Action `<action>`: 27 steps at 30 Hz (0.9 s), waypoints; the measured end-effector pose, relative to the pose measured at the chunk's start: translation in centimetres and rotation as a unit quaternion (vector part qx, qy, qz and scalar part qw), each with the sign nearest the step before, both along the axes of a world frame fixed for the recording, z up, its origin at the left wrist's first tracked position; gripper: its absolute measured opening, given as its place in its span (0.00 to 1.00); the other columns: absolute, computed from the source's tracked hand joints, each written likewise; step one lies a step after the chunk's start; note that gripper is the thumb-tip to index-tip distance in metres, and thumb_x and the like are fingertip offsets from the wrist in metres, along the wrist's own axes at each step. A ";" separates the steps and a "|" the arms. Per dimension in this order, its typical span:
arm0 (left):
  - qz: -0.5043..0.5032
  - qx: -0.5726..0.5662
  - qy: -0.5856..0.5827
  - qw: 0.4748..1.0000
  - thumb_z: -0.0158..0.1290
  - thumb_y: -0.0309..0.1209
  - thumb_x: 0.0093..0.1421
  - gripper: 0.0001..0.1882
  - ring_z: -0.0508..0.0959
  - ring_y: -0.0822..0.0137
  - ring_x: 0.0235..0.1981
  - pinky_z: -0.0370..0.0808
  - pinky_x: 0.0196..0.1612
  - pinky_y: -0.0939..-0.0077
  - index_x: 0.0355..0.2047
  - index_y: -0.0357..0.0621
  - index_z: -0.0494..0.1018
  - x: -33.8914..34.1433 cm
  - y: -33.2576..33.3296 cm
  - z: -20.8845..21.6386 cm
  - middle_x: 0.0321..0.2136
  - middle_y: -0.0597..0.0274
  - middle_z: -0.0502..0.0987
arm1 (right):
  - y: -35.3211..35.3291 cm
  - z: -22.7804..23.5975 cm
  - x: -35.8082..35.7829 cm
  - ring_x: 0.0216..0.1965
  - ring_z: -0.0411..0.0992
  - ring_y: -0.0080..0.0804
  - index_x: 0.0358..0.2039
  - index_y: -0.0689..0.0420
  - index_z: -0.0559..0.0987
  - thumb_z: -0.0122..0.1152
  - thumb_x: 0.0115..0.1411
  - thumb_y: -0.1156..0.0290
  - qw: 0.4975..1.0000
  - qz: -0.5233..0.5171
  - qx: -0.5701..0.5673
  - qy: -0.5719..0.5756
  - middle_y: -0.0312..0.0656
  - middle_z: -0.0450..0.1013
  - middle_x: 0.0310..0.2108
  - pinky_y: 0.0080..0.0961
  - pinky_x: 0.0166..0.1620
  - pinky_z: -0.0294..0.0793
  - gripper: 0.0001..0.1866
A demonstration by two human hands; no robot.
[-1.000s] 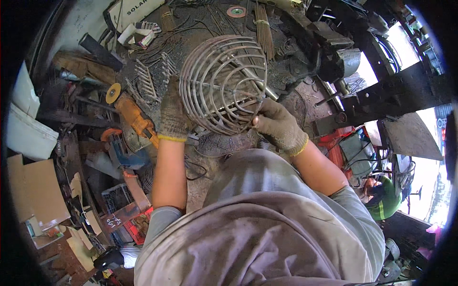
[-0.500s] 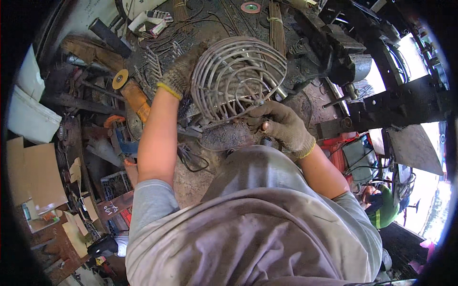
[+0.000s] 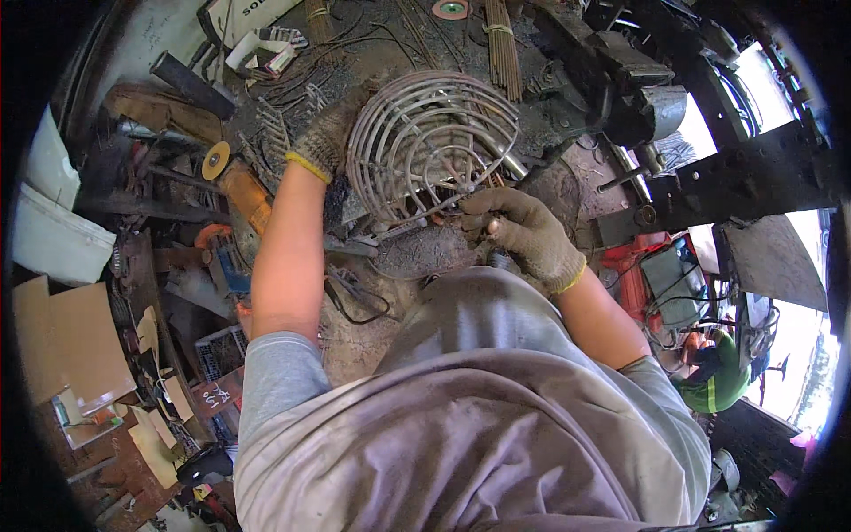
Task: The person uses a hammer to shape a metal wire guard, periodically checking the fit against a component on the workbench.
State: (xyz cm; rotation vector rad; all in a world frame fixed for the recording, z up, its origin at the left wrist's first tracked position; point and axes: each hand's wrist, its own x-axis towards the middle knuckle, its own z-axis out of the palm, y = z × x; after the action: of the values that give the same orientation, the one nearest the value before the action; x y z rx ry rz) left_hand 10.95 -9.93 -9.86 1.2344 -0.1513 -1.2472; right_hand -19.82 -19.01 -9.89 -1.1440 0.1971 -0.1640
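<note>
A round cage of bent metal rods, with curved bars one inside another, is held tilted in front of my lap. My left hand, in a dirty knit glove with a yellow cuff, is closed on its left edge; the fingertips are hidden behind the bars. My right hand, gloved the same way, is beside the cage's lower right rim with fingers curled and thumb bent in. A dark ribbed piece shows under that hand. Whether the fingers grip it or the rim is hidden.
An orange angle grinder with a yellow disc lies left of my left forearm. Bundled thin rods and a pink-green disc lie at the far side. Black machinery stands right. A person in green is at lower right.
The cage has shifted slightly left and tipped, showing its bars more face-on. Both hands keep nearly the same places on and beside it. The surroundings have shifted a little in view.
</note>
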 end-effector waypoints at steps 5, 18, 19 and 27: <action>0.005 0.006 0.000 1.000 0.52 0.44 0.65 0.21 0.79 0.65 0.40 0.79 0.45 0.69 0.49 0.39 0.75 1.7 0.4 -0.6 0.43 0.54 0.80 | -0.3 0.2 0.4 0.45 0.72 0.28 0.52 0.65 0.73 0.61 0.62 0.66 0.999 0.008 0.034 0.034 0.42 0.75 0.42 0.29 0.51 0.71 0.22; -0.073 0.092 -0.342 0.932 0.52 0.47 0.64 0.25 0.76 0.65 0.48 0.75 0.50 0.70 0.54 0.41 0.72 3.5 -5.4 7.2 0.50 0.54 0.76 | -3.3 0.2 4.1 0.33 0.76 0.37 0.49 0.62 0.71 0.44 0.69 0.64 0.943 -0.054 0.325 -0.048 0.49 0.75 0.36 0.32 0.37 0.77 0.16; -0.080 0.089 -0.349 0.929 0.52 0.47 0.64 0.25 0.76 0.65 0.48 0.75 0.50 0.70 0.54 0.41 0.72 3.7 -6.4 7.7 0.50 0.54 0.76 | -3.6 0.3 4.2 0.34 0.77 0.37 0.50 0.61 0.71 0.43 0.70 0.64 0.936 -0.085 0.340 -0.027 0.48 0.76 0.37 0.31 0.37 0.78 0.16; -0.110 0.080 -0.483 0.865 0.49 0.51 0.64 0.28 0.78 0.65 0.44 0.75 0.49 0.71 0.53 0.40 0.73 5.3 -7.9 9.6 0.47 0.52 0.78 | -4.9 1.3 6.2 0.34 0.76 0.39 0.47 0.62 0.72 0.44 0.70 0.63 0.935 -0.081 0.341 -0.062 0.50 0.76 0.38 0.36 0.39 0.77 0.16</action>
State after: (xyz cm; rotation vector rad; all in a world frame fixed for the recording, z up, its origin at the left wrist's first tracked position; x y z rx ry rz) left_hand 16.27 -17.79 -0.29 1.9455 -0.9564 -0.7213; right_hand -13.60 -23.87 -8.63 -0.4219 0.2133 -0.2863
